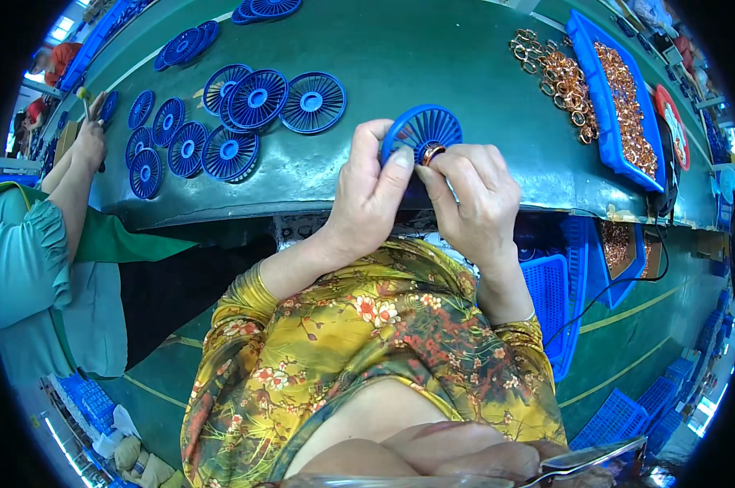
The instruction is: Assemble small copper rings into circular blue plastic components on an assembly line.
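My left hand grips a blue spoked plastic wheel by its rim, thumb in front, and holds it tilted above the table's near edge. At the wheel's hub, my right hand pinches a copper-coloured ring between thumb and fingers. The ring touches the hub; whether it sits around it I cannot tell. Several more blue spoked wheels lie on the green table to the left, some overlapping. Loose copper rings are heaped at the right.
A blue tray full of copper pieces stands at the right, with a red round dish beyond it. Blue crates sit below the table on the right, near a black cable. At the left, a co-worker's hand holds a tool.
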